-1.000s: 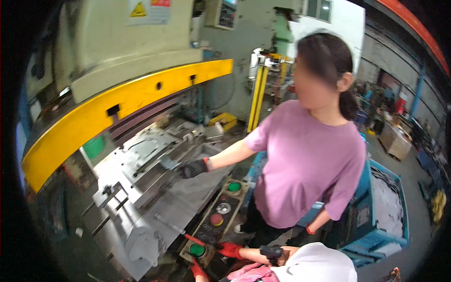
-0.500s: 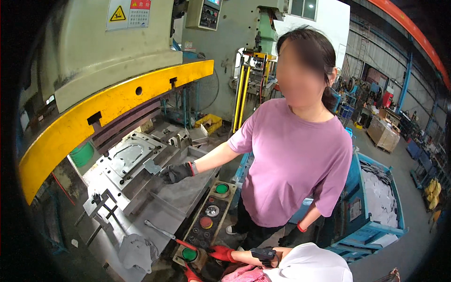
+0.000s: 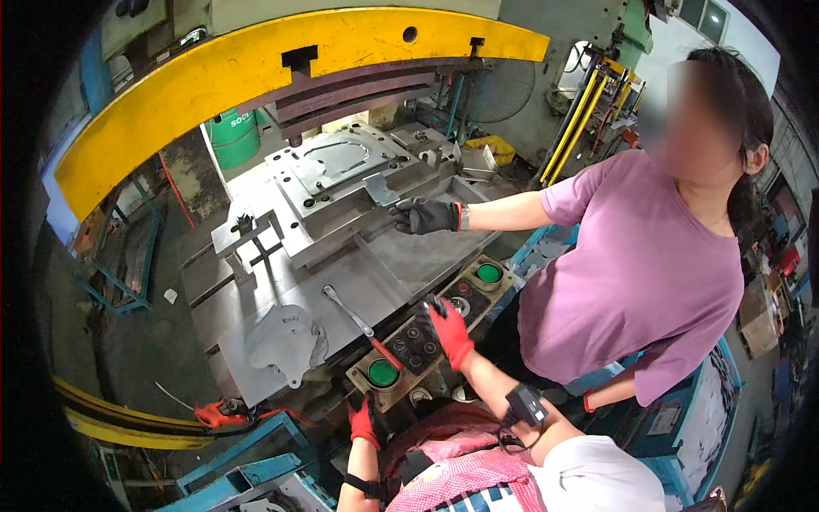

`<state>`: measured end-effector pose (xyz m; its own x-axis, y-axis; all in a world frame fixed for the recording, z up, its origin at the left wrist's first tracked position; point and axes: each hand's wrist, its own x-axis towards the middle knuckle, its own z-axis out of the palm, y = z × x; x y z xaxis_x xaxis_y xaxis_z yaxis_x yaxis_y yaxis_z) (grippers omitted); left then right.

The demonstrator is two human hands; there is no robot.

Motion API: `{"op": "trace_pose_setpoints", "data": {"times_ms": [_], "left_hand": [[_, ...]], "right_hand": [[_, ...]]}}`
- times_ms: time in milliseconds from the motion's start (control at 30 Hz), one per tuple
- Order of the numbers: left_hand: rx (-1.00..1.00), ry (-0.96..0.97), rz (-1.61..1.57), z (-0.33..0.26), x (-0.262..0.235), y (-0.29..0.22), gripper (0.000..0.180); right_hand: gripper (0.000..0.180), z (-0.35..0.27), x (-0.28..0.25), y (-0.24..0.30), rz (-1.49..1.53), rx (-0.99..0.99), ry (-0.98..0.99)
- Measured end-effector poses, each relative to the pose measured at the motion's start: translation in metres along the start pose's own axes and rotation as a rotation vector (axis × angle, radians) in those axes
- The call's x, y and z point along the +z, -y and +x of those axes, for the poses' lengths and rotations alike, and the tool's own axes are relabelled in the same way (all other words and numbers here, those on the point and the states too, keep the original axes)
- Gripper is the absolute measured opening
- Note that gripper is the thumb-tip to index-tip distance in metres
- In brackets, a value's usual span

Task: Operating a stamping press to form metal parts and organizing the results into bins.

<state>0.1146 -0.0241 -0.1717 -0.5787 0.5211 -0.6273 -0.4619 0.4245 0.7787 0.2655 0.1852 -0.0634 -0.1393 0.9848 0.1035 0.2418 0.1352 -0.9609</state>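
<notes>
My left hand (image 3: 364, 424), in a red glove, is at the front edge of the control box (image 3: 426, 375), just below a green push button (image 3: 384, 372). Its fingers look apart and hold nothing. Over the dark knobs of the box is my right hand (image 3: 449, 331), red-gloved with dark fingertips, fingers stretched out and empty. A ratchet wrench (image 3: 358, 322) with a red handle lies between the machine table and the box, left of my right hand. Across from me, a co-worker's black-gloved hand (image 3: 426, 216) holds a small flat metal piece (image 3: 380, 189) by the die (image 3: 341, 166).
A yellow press beam (image 3: 358, 43) spans above the die. Flat metal sheets (image 3: 286, 346) lie at the table's near left. The co-worker (image 3: 640, 264) stands at the right, beside a blue bin (image 3: 695, 427). A red-handled tool (image 3: 223, 416) is at lower left.
The view has swung left and down. My right hand has lifted from beside the near green button and moved forward over the knobs. The co-worker still holds the metal piece.
</notes>
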Motion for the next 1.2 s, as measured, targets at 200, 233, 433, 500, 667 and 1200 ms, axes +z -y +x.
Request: {"op": "trace_pose_setpoints", "data": {"times_ms": [200,233,433,500,667,1200], "left_hand": [[0.046,-0.001,0.202,0.025,-0.018,0.031,0.082],[0.034,-0.019,0.182,0.028,-0.020,0.037,0.082],[-0.035,-0.005,0.088,-0.001,-0.015,0.016,0.081],[-0.152,-0.044,0.046,-0.030,-0.007,-0.019,0.077],[-0.081,0.065,-0.107,0.036,-0.026,0.059,0.075],[0.031,0.149,0.134,0.044,0.013,0.033,0.076]], "right_hand": [[0.068,0.092,0.038,0.065,-0.262,-0.076,0.152],[0.070,0.106,0.044,0.070,-0.327,-0.023,0.133],[0.068,0.131,0.041,0.062,-0.371,-0.029,0.106],[0.065,0.116,0.032,0.063,-0.353,-0.057,0.110],[0.062,0.051,0.012,0.033,-0.273,-0.091,0.170],[0.033,-0.066,-0.044,-0.078,-0.338,0.336,0.018]]}}
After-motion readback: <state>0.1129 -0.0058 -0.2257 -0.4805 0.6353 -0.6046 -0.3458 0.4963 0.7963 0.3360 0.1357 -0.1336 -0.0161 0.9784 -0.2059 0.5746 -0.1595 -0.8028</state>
